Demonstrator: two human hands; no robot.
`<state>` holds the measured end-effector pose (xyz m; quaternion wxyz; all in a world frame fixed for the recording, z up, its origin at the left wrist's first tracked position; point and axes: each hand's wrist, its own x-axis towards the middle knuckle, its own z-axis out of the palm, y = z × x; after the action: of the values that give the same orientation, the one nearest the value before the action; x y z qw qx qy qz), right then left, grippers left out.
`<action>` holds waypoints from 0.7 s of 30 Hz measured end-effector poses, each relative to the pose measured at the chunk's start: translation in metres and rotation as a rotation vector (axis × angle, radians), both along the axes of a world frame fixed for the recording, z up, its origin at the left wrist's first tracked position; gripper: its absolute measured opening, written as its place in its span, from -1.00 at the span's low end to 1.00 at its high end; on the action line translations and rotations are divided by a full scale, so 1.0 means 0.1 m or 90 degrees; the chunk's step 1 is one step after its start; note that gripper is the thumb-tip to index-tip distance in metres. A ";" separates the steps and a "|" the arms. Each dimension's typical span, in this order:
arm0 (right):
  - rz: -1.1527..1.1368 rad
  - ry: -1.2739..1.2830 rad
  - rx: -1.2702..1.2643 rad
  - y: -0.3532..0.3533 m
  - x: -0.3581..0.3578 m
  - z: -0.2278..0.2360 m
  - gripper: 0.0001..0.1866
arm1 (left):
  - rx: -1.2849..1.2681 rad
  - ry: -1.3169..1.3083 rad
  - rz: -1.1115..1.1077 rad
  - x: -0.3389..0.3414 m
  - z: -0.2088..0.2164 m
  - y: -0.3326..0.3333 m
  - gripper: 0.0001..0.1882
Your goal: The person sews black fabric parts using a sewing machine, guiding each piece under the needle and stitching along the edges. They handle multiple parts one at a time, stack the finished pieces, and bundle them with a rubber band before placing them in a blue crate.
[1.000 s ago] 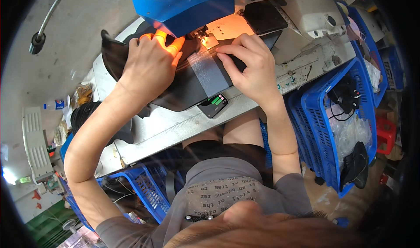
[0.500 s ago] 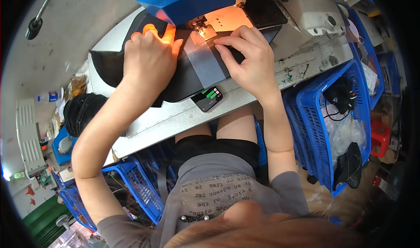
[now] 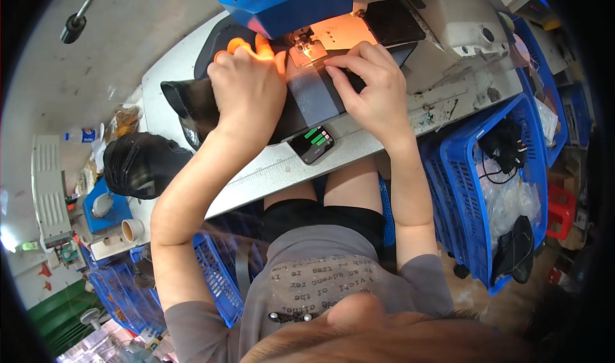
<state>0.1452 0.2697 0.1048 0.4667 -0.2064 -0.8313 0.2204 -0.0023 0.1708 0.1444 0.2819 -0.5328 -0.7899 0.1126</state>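
Note:
Under the blue head of a sewing machine [image 3: 288,7], a black sheet of material [image 3: 288,116] with a grey strip [image 3: 315,97] lies beneath the lit presser foot [image 3: 303,39]. My left hand [image 3: 250,90] is closed on the black material left of the foot, its fingers bent and partly hidden. The material's left part [image 3: 192,103] stands up in a fold beside my wrist. Right of the foot, my right hand [image 3: 375,87] pinches thumb and forefinger together at the strip's edge; what exactly lies between the fingertips is too small to make out.
A phone [image 3: 312,145] lies at the table's ruled front edge [image 3: 256,177]. Rolled black pieces [image 3: 144,164] sit to the left, near a cup [image 3: 132,230]. Blue baskets stand beside my legs: one on the right [image 3: 458,203], another at lower left [image 3: 218,273].
My left hand has slid right, closer to the presser foot, with its fingers more gathered. The black material's left side has shifted right and folded up. My right hand keeps its pinch.

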 end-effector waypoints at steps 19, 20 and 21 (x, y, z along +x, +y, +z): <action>-0.008 -0.029 -0.015 -0.03 0.00 0.02 -0.93 | 0.162 -0.195 -0.212 -0.57 0.16 -1.50 -0.26; -0.011 -0.032 -0.011 -0.03 0.01 0.03 -0.93 | 0.184 -0.161 -0.206 -0.72 0.18 -1.63 -0.30; -0.014 -0.026 -0.014 -0.03 0.02 0.01 -0.93 | 0.200 -0.131 -0.181 -0.84 0.17 -1.76 -0.34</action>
<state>0.1469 0.2668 0.1060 0.4497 -0.2251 -0.8358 0.2202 -0.0865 -0.0052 0.1611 0.2925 -0.5967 -0.7395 -0.1070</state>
